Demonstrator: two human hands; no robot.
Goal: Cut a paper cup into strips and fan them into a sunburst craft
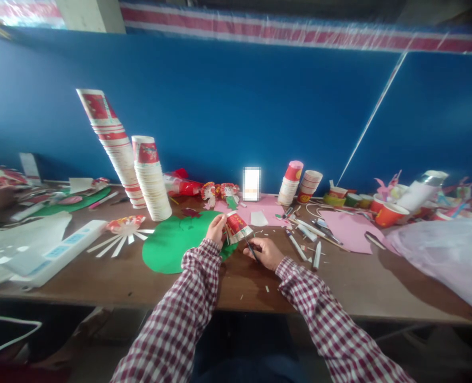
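My left hand (215, 230) is closed around a red and white paper cup (237, 226), held on its side just above the table. The cup's wall is cut into strips. My right hand (266, 252) grips dark-handled scissors (250, 248) whose tip points up into the cup's cut edge. Under the left hand lies a round green paper sheet (169, 243). Both sleeves are red and white check.
Two tall leaning stacks of paper cups (150, 178) stand at the back left, shorter stacks (293, 182) at the back right. A cut-open cup with splayed strips (123, 227), pink paper (350, 229), pens (316, 255), paper scraps, a clear plastic bag (447, 255) and coloured cups litter the brown table (339, 292).
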